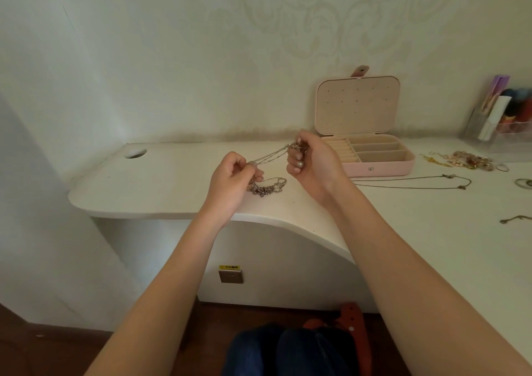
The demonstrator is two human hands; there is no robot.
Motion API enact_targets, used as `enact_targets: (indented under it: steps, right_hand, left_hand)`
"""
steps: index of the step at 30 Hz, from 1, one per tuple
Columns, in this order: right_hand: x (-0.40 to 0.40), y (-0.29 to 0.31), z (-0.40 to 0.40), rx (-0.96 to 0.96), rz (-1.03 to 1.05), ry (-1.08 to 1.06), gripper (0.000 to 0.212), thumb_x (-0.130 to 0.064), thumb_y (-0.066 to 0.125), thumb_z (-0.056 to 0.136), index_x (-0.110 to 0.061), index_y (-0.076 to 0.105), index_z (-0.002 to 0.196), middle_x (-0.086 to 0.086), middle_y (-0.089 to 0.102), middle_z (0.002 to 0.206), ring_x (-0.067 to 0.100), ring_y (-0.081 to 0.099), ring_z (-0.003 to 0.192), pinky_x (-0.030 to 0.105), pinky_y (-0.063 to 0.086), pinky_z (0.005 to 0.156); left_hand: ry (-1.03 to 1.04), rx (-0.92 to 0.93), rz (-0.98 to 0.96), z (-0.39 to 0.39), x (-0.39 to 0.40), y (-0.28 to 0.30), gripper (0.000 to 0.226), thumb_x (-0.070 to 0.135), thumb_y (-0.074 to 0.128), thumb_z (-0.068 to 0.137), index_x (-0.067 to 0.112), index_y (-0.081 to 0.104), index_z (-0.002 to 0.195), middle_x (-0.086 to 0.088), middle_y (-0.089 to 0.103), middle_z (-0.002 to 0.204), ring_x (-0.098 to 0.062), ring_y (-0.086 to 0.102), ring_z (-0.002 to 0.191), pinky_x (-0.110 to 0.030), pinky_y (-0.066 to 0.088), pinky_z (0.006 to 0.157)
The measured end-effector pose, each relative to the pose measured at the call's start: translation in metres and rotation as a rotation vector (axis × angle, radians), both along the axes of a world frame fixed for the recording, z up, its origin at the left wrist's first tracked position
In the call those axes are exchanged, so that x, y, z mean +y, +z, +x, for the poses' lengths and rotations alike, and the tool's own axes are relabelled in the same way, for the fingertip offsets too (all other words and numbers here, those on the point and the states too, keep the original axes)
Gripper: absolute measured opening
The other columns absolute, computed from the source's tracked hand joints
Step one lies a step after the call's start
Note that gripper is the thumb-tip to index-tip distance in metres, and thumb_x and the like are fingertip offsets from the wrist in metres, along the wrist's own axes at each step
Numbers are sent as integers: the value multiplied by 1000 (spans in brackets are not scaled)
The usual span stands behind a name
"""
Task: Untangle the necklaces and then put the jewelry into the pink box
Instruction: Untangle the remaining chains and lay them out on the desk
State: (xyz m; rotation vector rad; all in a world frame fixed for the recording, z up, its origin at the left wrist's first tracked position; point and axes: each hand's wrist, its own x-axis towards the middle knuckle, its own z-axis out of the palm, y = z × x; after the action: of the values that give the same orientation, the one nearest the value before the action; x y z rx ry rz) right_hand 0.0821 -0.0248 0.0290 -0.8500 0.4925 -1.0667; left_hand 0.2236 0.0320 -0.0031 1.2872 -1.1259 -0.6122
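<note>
- Compartments of the pink box (377, 166) look bare; its lid stands up against the wall.
- Left hand (230, 182) and right hand (312, 159) each pinch the tangled silver necklaces (269, 156), strands taut between them, the rest heaped on the bench (172, 185).
- A thin dark necklace (414, 184) lies just before the box; beaded jewelry (466, 159) lies right of it.
- The bench's front edge curves inward below the wrists.

Desk (161, 185): white, curved front edge, round cable hole (135, 153).
Organizer (501, 122): clear, far right, holding coloured items.
Wall socket (230, 276): below desk, yellow label above.
</note>
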Motion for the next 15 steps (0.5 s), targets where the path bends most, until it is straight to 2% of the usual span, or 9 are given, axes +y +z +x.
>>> enact_targets:
  steps: [4,8,12,14,15]
  right_hand:
    - [-1,-1,-1,-40,-55,-34,28,-13,47,98,-18,37,72,-4,36,49,8,30,43,19,27,44]
    - [1,-4,-3,78,-155,-92,36,9,55,86,-17,37,70,-2,35,50,9,32,43,20,30,45]
    - [0,3,-20,52,-64,-138,27,6,53,88,-16,43,77,-3,39,48,8,32,43,19,29,43]
    - [-4,6,-36,136,-81,-199,21,4,52,89,-16,46,83,-2,42,51,10,34,46,20,30,45]
    - [-5,6,-44,260,-131,-246,19,2,53,89,-16,47,85,-1,44,55,11,36,48,21,31,46]
  left_hand:
    - [10,-8,-32,0,1,1,27,10,56,93,11,37,74,-6,54,67,-5,54,54,-17,44,58]
    - [46,-12,-27,1,0,0,28,13,57,93,14,37,73,-2,49,65,-8,44,53,-22,40,58]
    - [71,-58,-17,2,-1,0,20,12,54,95,19,44,79,-1,51,71,-10,47,55,-27,41,62]
    - [124,-53,-12,1,0,0,20,9,48,97,21,46,81,-1,53,72,-13,47,54,-26,43,58]
    - [138,-57,-10,1,0,1,21,9,47,97,22,46,81,-1,55,73,-15,46,54,-27,43,56]
